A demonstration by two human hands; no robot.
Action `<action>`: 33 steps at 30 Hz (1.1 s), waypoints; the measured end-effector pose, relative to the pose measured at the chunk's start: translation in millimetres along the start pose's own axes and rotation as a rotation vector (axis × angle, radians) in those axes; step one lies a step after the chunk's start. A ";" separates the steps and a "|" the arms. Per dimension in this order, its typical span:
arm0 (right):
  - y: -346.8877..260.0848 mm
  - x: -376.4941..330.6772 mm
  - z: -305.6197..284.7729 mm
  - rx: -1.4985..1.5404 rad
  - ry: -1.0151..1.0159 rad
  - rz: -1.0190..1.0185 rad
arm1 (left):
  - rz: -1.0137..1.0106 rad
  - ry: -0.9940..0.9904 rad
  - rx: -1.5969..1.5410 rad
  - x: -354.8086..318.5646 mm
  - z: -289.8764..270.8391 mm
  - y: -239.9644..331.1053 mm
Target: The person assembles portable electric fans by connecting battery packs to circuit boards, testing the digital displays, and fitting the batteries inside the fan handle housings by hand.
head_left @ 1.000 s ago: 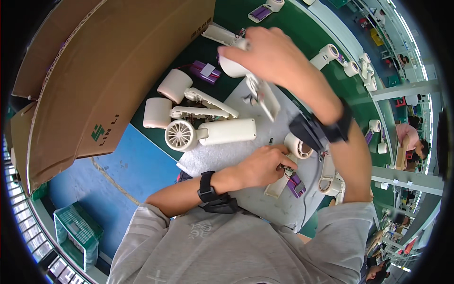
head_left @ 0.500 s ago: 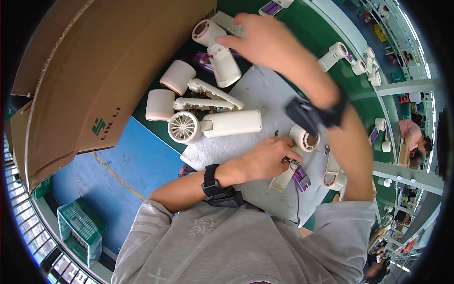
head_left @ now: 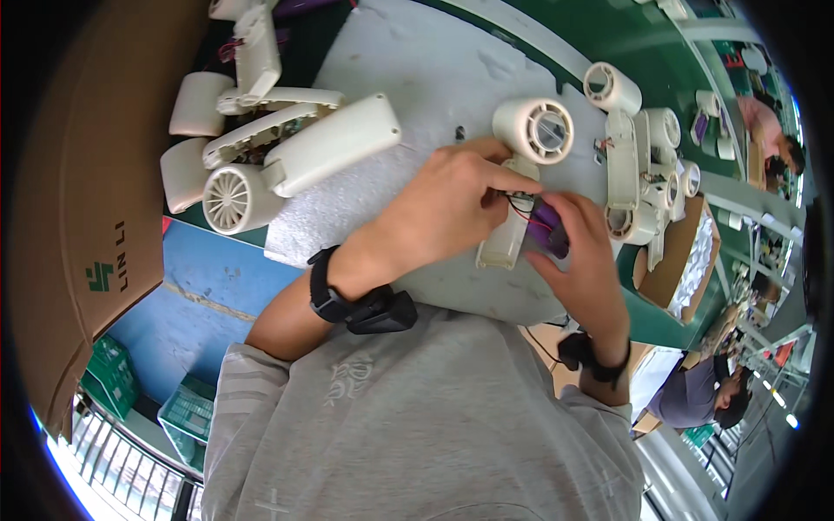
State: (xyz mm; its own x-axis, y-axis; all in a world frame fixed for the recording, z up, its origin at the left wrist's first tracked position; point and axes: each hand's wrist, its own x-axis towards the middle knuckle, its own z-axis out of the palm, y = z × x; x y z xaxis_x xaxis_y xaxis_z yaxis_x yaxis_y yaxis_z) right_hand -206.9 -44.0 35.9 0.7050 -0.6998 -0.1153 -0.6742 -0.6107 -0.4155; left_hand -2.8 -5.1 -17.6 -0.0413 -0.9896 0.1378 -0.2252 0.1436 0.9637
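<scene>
In front of me a white handheld fan with a round head lies with its handle shell open on the grey mat. My left hand is closed over the upper part of the handle, pinching a small circuit board with thin red and black wires. The fingertips partly hide the board. From the right, my right hand grips a purple battery between thumb and fingers, beside the handle shell. Wires run between the board and the battery.
Several white fans, some with opened handles, lie at the left by a large cardboard box. More fan bodies stand at the right, near a small open carton. Green crates sit on the floor at lower left.
My right hand has come back from the fans at the far left to the purple battery. My left hand stays at the open fan. The whole view has shifted.
</scene>
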 end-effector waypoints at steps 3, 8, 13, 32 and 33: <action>14.5 7.6 10.8 0.104 0.080 -0.018 | 0.014 0.000 0.066 0.5 -1.4 -2.2; 7.1 9.5 -1.5 0.406 0.021 0.035 | -0.011 -0.022 0.090 0.4 -3.6 -0.7; 14.0 4.8 6.9 0.440 0.014 0.070 | 0.019 -0.026 0.111 1.7 -2.4 -2.7; 36.8 -9.4 -1.4 1.625 -0.230 0.120 | 0.060 -0.029 0.122 1.7 -4.4 -2.4; 38.9 -7.7 -0.5 1.630 -0.234 0.131 | 0.057 -0.039 0.139 1.8 -5.3 -2.3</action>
State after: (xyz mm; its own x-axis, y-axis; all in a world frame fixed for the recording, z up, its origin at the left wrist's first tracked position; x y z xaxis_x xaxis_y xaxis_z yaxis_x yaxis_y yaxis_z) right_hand -238.7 -62.5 21.1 0.7832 -0.5520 -0.2861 0.0916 0.5575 -0.8251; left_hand 2.8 -7.3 -18.4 -0.0946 -0.9792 0.1797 -0.3538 0.2018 0.9133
